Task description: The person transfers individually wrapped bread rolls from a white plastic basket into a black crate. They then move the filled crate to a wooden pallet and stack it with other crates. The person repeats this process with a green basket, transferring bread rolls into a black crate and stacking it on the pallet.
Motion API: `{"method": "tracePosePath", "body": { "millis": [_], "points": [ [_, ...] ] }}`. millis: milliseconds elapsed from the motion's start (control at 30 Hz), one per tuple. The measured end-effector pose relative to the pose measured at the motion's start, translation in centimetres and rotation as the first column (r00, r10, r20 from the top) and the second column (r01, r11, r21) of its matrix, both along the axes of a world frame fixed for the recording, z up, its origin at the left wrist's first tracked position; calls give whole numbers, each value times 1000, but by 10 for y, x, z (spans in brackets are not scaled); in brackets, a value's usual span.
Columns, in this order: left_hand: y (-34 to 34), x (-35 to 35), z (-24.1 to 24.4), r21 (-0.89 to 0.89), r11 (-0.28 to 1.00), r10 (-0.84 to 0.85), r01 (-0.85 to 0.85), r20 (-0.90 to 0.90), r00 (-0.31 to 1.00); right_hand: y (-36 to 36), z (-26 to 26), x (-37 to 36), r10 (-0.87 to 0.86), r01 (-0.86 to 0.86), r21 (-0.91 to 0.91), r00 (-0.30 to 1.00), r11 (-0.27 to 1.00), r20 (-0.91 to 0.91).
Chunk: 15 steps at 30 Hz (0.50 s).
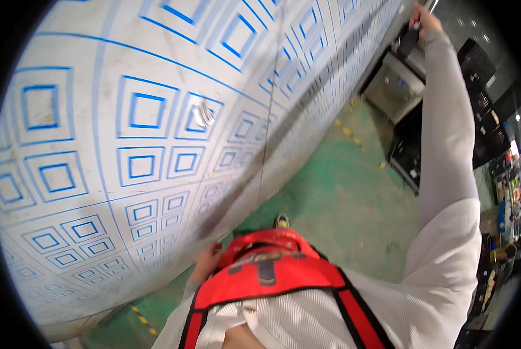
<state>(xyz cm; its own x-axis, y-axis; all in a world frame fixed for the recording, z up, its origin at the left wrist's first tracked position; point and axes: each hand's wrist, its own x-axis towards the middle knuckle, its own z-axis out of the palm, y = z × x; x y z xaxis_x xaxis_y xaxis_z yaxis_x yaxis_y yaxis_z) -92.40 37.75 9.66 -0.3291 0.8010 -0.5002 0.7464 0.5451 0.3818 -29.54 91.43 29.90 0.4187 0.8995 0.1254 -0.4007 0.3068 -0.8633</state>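
A broad white surface patterned with blue nested squares fills the left and top of the view. Beside its near edge is my left hand, partly covered by the red apron I wear; its fingers are too hidden to read. My right arm stretches far forward. At its end my right hand has bent fingers near the far right end of the patterned surface, by a dark object. Whether it grips anything is unclear at the picture's rim. A small crumpled whitish piece lies on the pattern.
A grey metal box and black equipment stand at the right. Yellow-and-black tape marks the green floor. My shoe shows below the patterned surface's edge. Shelves with assorted goods line the far right.
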Motion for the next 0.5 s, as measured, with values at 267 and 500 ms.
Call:
{"method": "tracePosePath", "body": {
  "millis": [267, 500],
  "points": [
    [-15, -11, -30, 84, 996, -49, 39, 127, 991, -31, 2, 4, -39, 44, 58, 996, 997, -84],
    [45, 17, -34, 142, 984, -131, 111, 139, 982, -77, 10, -78, 171, -143, 185, 975, 972, -144]
  ]
}}
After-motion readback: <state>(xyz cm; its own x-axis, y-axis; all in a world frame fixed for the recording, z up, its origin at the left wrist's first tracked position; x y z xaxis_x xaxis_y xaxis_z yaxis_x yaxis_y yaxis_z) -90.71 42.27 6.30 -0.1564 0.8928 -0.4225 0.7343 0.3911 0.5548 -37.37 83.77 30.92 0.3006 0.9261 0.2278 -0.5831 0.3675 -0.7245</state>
